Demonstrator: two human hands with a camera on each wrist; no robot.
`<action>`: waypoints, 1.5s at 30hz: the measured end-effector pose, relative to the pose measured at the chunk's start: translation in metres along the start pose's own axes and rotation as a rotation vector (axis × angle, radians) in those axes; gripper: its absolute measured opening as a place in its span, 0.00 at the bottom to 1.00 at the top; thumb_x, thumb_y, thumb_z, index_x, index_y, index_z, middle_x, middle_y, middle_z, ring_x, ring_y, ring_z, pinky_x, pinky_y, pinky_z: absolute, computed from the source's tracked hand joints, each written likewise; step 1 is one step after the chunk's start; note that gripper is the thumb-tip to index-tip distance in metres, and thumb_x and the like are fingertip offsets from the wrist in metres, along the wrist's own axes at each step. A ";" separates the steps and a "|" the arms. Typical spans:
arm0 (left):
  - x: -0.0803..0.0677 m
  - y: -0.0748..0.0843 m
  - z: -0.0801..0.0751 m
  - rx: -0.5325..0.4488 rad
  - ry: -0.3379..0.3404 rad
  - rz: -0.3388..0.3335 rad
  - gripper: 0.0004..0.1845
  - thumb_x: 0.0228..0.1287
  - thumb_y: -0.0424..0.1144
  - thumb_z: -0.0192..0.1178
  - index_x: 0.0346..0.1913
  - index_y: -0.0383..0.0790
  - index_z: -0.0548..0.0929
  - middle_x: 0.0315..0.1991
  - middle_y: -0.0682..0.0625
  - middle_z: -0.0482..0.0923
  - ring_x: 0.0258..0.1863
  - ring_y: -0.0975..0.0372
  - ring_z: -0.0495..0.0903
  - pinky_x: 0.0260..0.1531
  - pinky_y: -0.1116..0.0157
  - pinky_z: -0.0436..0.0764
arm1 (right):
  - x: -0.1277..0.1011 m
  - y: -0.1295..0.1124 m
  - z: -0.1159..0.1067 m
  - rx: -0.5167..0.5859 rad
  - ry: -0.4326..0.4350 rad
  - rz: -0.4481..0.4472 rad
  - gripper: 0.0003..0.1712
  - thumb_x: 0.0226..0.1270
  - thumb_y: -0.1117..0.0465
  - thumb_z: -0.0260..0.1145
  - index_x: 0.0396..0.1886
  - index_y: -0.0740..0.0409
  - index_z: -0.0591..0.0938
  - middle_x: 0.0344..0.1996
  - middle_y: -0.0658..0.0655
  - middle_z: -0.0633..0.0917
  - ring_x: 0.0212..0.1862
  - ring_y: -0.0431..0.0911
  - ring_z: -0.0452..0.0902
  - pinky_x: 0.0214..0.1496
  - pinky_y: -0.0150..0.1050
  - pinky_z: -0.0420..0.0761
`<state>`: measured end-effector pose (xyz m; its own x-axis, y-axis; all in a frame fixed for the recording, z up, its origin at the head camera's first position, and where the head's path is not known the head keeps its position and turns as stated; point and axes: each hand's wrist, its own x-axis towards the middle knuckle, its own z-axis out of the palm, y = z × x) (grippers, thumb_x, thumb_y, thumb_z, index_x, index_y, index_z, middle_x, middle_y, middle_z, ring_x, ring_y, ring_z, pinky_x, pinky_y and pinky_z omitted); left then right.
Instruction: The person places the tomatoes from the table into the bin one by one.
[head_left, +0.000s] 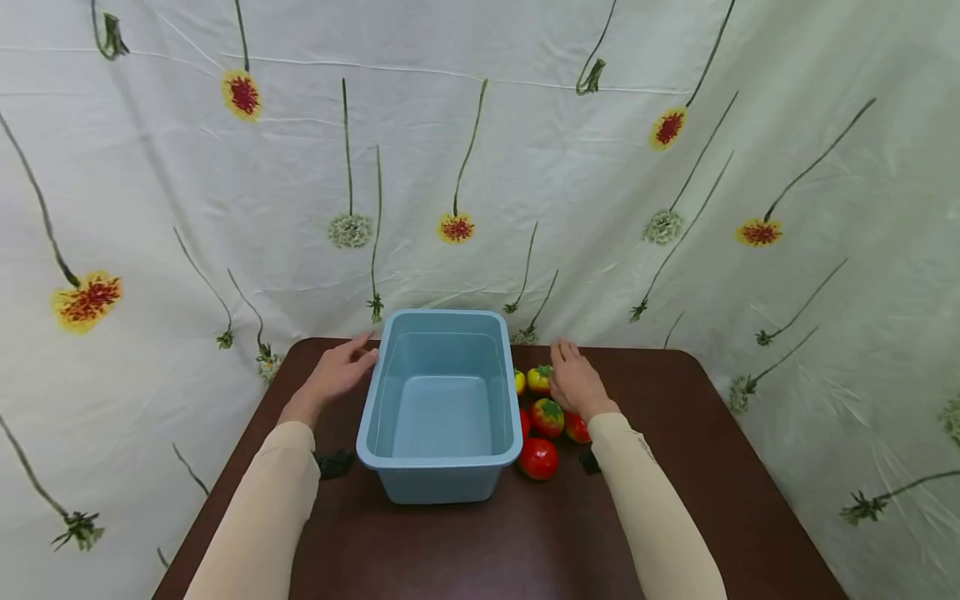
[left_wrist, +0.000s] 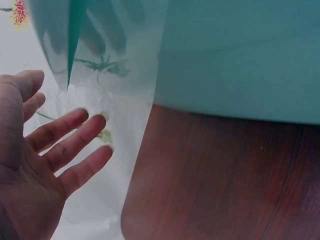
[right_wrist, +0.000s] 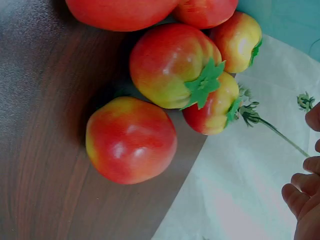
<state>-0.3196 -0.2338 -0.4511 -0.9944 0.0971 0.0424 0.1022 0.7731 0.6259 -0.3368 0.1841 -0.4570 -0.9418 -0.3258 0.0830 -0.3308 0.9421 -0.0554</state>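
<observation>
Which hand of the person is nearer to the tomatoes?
Right. The right hand is close to the tomatoes; the left hand is across the blue bin from them.

The right wrist view's edge cuts off the right grip (right_wrist: 308, 200) (and the blue bin (right_wrist: 295, 20)).

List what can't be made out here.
Head view: left side of yellow fruit nearest blue tub, hidden by its rim.
Head view: dark item beside right sleeve, too small to identify.
Left wrist view: blue tub, cut by top edge.
Right wrist view: large red fruit, cut by top edge.
</observation>
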 end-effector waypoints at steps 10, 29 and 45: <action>-0.005 -0.003 0.013 -0.203 0.015 0.011 0.31 0.73 0.48 0.50 0.76 0.53 0.57 0.44 0.40 0.81 0.41 0.54 0.78 0.38 0.59 0.74 | -0.010 0.009 0.012 0.051 -0.057 0.058 0.33 0.71 0.59 0.56 0.72 0.66 0.62 0.72 0.66 0.64 0.72 0.59 0.63 0.68 0.52 0.68; -0.068 -0.009 0.042 -0.530 0.073 0.156 0.29 0.72 0.44 0.52 0.74 0.48 0.62 0.52 0.37 0.75 0.41 0.64 0.79 0.43 0.65 0.81 | -0.055 0.048 0.066 0.323 -0.004 0.269 0.29 0.70 0.55 0.59 0.65 0.67 0.71 0.63 0.68 0.75 0.63 0.62 0.72 0.65 0.58 0.69; -0.108 -0.003 0.060 -0.657 0.247 0.284 0.23 0.71 0.30 0.50 0.68 0.34 0.69 0.48 0.40 0.75 0.41 0.67 0.78 0.43 0.75 0.75 | -0.059 0.057 0.084 0.367 0.084 0.285 0.30 0.73 0.52 0.56 0.66 0.67 0.70 0.63 0.69 0.75 0.64 0.63 0.71 0.66 0.58 0.68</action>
<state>-0.2107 -0.2091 -0.5047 -0.9175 0.0337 0.3963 0.3947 0.1988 0.8970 -0.3049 0.2507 -0.5485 -0.9950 -0.0370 0.0925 -0.0737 0.8977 -0.4344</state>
